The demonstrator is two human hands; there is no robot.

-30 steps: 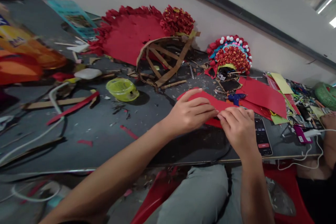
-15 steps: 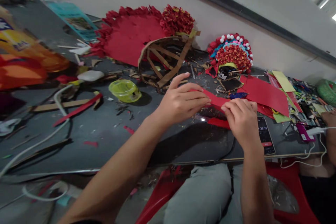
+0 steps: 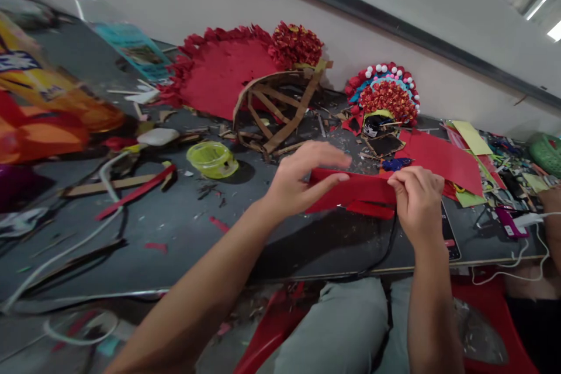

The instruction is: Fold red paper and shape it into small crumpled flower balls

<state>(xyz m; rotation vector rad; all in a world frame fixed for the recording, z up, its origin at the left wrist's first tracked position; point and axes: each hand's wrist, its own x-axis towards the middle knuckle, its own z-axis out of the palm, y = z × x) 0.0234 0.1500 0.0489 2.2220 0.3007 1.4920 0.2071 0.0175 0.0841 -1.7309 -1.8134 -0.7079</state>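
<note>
The right hand [image 3: 416, 196] pinches the right end of a long, flat strip of bright red sheet material [image 3: 350, 191] between its thumb and bent fingers. The left hand [image 3: 293, 178] is loosely open at the strip's other end: its fingers reach out above the top edge while the thumb lies along the near side, with a clear gap between them; whether the thumb presses on it cannot be told.

The strip spans the space between the hands, its broad face towards the wearer, above the dark grey tabletop [image 3: 263, 251]. Below its right part lies a narrow red object [image 3: 370, 209].

The left forearm slants up from the lower left, the hand level; the right forearm rises nearly upright, its wrist beside a dark-screened phone [image 3: 450, 236]. A dark blue glue gun [image 3: 397, 163] lies just beyond the right hand.
</note>
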